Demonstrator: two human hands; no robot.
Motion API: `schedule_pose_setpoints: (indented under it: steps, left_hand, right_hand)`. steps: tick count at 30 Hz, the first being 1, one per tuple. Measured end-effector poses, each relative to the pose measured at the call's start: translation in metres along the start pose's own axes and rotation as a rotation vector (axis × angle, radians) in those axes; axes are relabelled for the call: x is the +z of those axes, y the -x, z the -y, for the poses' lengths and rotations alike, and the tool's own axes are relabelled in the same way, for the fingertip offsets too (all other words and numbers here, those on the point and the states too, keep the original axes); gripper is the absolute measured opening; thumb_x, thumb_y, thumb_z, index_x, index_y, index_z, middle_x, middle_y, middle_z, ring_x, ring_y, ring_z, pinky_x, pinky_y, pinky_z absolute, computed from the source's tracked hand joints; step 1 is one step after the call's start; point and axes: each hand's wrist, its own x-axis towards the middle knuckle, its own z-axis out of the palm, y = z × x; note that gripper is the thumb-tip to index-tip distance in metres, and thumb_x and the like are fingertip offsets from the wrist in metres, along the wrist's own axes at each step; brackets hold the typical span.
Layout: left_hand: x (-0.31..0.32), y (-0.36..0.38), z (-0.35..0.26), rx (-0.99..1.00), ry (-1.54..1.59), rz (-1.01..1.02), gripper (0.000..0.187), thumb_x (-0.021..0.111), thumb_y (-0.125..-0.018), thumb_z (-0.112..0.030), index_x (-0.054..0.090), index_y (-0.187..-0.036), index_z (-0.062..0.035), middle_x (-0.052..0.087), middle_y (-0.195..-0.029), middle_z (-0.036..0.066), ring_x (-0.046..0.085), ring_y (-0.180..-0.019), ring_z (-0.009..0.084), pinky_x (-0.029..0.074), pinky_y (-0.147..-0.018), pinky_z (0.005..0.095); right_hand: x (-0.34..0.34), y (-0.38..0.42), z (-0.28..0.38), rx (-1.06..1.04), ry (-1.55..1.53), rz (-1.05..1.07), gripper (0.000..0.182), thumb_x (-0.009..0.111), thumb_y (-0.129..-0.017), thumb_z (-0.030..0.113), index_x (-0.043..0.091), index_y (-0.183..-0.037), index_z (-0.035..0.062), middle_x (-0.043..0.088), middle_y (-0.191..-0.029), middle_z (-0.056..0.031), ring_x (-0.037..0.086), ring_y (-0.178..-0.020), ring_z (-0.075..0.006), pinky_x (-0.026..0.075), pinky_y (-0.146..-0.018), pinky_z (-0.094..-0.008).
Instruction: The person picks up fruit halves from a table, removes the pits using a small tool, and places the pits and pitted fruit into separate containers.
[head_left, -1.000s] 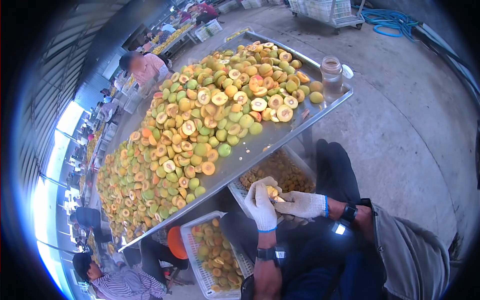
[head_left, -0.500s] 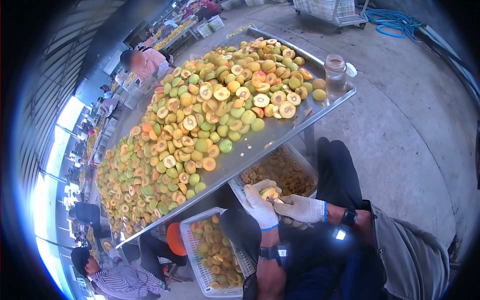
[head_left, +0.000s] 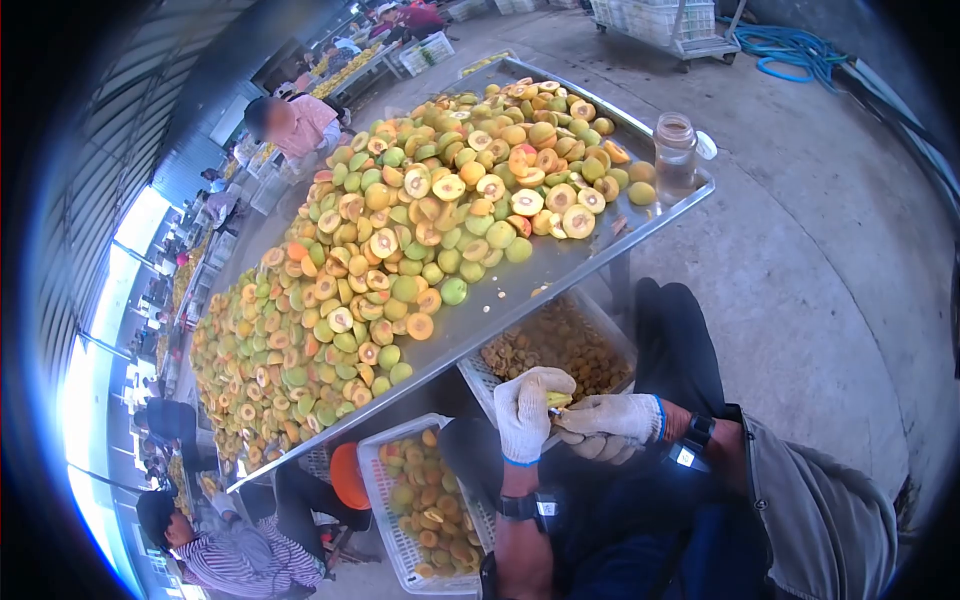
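Observation:
In white knit gloves, both my hands meet above a crate of pits. My left hand (head_left: 526,412) is closed around a yellow-green peach half (head_left: 558,399), mostly covered by the fingers. Close against it, my right hand (head_left: 608,420) is closed on a small metal-tipped tool (head_left: 559,410); its handle is hidden in the glove. Below and beyond the hands, the white pit crate (head_left: 478,382) holds brown pits (head_left: 592,365) and scraps. A large heap of halved peaches (head_left: 400,230), many with pits showing, covers much of the metal table (head_left: 510,297).
Left of my knees stands a white crate (head_left: 374,500) of peach halves, beside an orange stool (head_left: 348,476). A clear jar (head_left: 675,155) sits at the table's right corner. One person (head_left: 240,555) sits at lower left; another (head_left: 298,125) works across the table.
My left hand has turned more upright, and its fingers now cover more of the peach half. My right hand has shifted slightly right and down, with its fingers still at the fruit.

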Motion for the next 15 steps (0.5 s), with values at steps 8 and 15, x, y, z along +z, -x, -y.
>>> schedule_pose_setpoints:
  steps: [8,15]
  left_hand:
    - [-0.004,-0.004,0.005,-0.09,0.104,0.034,0.051,0.046,-0.109,-0.029,0.075,-0.085,0.0069,0.076,-0.09,0.016,0.071,-0.081,0.0203,0.056,-0.075,0.032]
    - [0.003,-0.007,0.003,-0.244,0.062,-0.063,0.061,0.044,-0.112,-0.039,0.075,-0.084,0.0064,0.077,-0.088,0.013,0.071,-0.08,0.019,0.056,-0.074,0.0314]
  right_hand:
    - [-0.003,-0.006,0.003,0.049,0.176,-0.094,0.049,0.052,-0.108,0.052,0.063,-0.123,0.0065,0.042,-0.066,0.0104,0.035,-0.046,0.0016,0.029,-0.038,-0.0156]
    - [0.019,-0.001,0.014,0.013,0.567,-0.34,0.038,0.049,-0.109,0.048,0.053,-0.086,0.0187,0.038,-0.063,0.0096,0.033,-0.045,-0.0009,0.027,-0.036,-0.0204]
